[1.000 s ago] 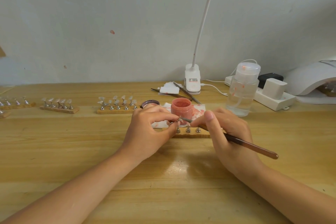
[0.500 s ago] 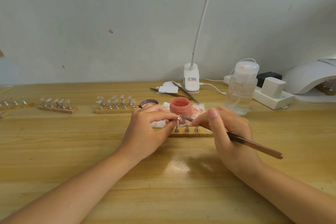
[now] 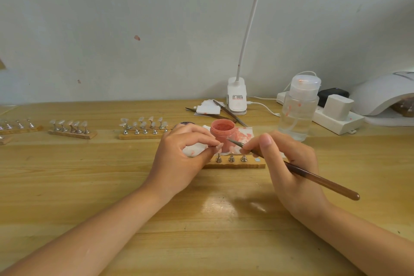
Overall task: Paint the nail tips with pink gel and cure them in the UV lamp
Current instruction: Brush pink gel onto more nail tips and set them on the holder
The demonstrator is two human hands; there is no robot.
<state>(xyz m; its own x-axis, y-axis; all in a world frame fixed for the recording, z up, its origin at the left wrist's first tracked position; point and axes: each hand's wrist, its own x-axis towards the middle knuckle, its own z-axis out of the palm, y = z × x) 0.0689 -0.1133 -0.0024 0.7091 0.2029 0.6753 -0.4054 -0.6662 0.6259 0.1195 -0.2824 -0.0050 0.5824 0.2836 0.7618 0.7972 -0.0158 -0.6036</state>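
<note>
**Brush closing on pinched tip: smear and slip risks**

The left hand (image 3: 179, 154) is pinching a small nail tip (image 3: 219, 146) between thumb and forefinger, holding it just above the near wooden stand (image 3: 235, 165) and just in front of the gel jar (image 3: 223, 132). The right hand (image 3: 289, 161) is gripping the brush (image 3: 298, 170) pen-style, fingers curled round the shaft, bristle end pointing at the tip and sitting close beside it (contact too small to tell).

Risks, as judged from here:
- The tip is being held by a very small margin, so brush pressure could be twisting it out of the pinch or pushing gel onto the fingertips.
- The jar is standing open right behind the working point; a knuckle or the brush shaft could be knocking it over onto the stained tissue (image 3: 244, 134) and table (image 3: 67, 175).
- Three bare pegs on the stand are sitting under the hands; a drip would be fouling them.
- The bottle (image 3: 296, 110) is standing near the right hand and could get bumped on a wide reach to the UV lamp (image 3: 380, 94), which is well apart at far right.
- Other stands with tips (image 3: 143, 129) are waiting at left, so plenty of painting looks to be remaining.
</note>
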